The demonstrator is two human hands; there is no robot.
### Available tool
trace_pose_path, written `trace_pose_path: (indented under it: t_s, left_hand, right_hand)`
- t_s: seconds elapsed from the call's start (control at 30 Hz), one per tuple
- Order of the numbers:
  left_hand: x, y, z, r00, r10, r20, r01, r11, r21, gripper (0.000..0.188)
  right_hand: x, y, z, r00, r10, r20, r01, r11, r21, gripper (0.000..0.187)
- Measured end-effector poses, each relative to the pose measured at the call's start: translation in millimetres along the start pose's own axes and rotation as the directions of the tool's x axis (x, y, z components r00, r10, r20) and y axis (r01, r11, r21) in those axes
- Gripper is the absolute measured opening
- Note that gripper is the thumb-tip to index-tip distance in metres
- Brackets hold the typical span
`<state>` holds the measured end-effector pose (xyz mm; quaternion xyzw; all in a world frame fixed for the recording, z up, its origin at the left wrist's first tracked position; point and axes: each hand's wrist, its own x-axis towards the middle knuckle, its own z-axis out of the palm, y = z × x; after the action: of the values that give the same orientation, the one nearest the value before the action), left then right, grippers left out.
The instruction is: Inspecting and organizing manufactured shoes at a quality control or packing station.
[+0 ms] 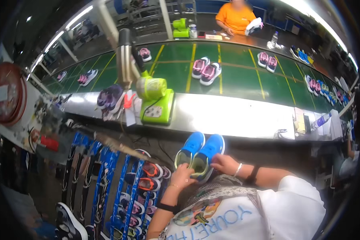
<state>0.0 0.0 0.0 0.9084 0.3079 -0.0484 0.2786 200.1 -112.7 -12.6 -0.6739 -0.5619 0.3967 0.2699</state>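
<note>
Blue shoes (211, 147) in the grip of both hands (182, 176), near green conveyor (240, 82), tube lights (79, 17) overhead

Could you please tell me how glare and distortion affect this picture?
In the head view, glare whitens the metal ledge; the fisheye bows the green conveyor; the rim darkens; the blue shoes are clear enough to make out.

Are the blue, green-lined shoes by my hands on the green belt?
Off: left hand and right hand touch the shoes; belt lies beyond.
</note>
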Motion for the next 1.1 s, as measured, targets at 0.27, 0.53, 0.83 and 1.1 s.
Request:
trace_pose_path:
  t_s: [0.27, 0.53, 0.83, 1.1]
  left_hand:
    - [228.4, 55.8, 40.9, 0.960, 0.231, -0.156, -0.240, 0.970, -0.043, 0.046]
    - [281.1, 29.9, 24.5, 0.913, -0.128, -0.387, 0.004, 0.952, -0.306, 0.041]
    - [318.3, -10.0, 33.8, 0.928, -0.275, 0.253, 0.330, 0.283, -0.901, 0.053]
    - [322.7, 14.8, -20.2, 0.912, -0.021, 0.409, 0.404, -0.110, -0.908, 0.038]
  right_hand:
    - [83.4, 129.0, -102.6, 0.755, 0.360, -0.549, -0.169, 0.915, 0.367, 0.056]
    - [101.7, 184.1, -114.6, 0.680, 0.523, -0.514, -0.345, 0.847, 0.405, 0.068]
    - [108.5, 201.9, -126.7, 0.744, 0.524, -0.415, 0.015, 0.607, 0.794, 0.061]
    - [103.4, 156.3, -161.8, 0.837, 0.514, -0.189, 0.218, 0.004, 0.976, 0.046]
